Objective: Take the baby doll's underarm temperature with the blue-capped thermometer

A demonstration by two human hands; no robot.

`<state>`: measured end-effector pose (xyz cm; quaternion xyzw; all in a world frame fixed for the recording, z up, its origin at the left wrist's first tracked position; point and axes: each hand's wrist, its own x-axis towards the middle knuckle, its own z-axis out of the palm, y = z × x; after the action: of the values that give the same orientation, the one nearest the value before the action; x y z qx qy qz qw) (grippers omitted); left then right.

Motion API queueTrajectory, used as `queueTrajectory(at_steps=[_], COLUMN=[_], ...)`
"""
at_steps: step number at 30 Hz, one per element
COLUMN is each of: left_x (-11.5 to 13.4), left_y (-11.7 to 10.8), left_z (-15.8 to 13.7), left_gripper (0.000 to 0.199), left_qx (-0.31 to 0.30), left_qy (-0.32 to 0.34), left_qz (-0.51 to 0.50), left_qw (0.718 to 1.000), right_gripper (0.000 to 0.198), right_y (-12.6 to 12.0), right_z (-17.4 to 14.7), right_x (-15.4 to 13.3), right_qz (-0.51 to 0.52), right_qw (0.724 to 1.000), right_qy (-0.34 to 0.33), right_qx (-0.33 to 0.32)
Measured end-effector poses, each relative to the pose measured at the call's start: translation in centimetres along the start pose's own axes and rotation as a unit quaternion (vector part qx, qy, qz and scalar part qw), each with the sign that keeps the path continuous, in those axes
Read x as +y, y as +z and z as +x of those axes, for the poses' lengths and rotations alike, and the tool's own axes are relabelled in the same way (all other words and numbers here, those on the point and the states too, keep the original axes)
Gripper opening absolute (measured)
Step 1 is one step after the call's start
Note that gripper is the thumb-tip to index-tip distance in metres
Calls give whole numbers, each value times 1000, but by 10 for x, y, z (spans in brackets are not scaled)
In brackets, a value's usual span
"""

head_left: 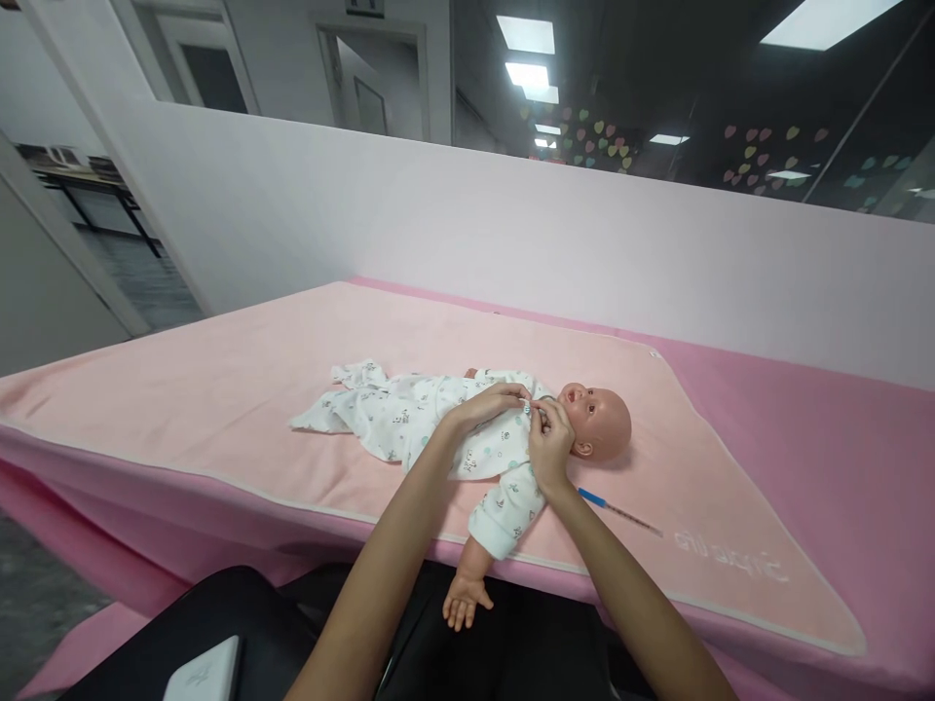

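Observation:
A baby doll (pixel 606 424) lies on its back, its head to the right and its mouth open. It wears a white printed baby outfit (pixel 409 414) with long sleeves and loose legs. My left hand (pixel 491 404) rests over the doll's chest, its fingers closed at the front edge of the outfit near the neck. Beside it my right hand (pixel 549 436) pinches the same edge of cloth just below the doll's chin. The fingertips of both hands nearly meet there. One doll arm (pixel 467 584) hangs over the table's near edge between my forearms.
Under the doll a peach mat (pixel 241 380) covers a pink cloth (pixel 840 438). A thin blue-capped pen-like stick (pixel 617 508) lies right of my right forearm. A white wall (pixel 511 224) with dark glass above stands behind. A white box-like device (pixel 205 672) sits at lower left.

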<state>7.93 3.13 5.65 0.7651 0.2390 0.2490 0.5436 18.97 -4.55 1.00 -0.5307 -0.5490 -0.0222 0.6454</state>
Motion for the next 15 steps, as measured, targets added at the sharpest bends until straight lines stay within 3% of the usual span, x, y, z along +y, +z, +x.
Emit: queueTrajectory(at_steps=[4,15], left_x=[-3,-9], left_y=[-1,0], left_z=[0,0], left_gripper=[18,31], left_qx=[4,25], left_qy=[12,14], left_qz=[-32,-77], left_qw=[999,997], right_gripper=[24,20], right_y=[1,1], right_z=[0,2], right_x=[2,3], right_qz=[5,-15], right_qw=[1000,1000], right_qy=[-8,7], right_qx=[19,-17])
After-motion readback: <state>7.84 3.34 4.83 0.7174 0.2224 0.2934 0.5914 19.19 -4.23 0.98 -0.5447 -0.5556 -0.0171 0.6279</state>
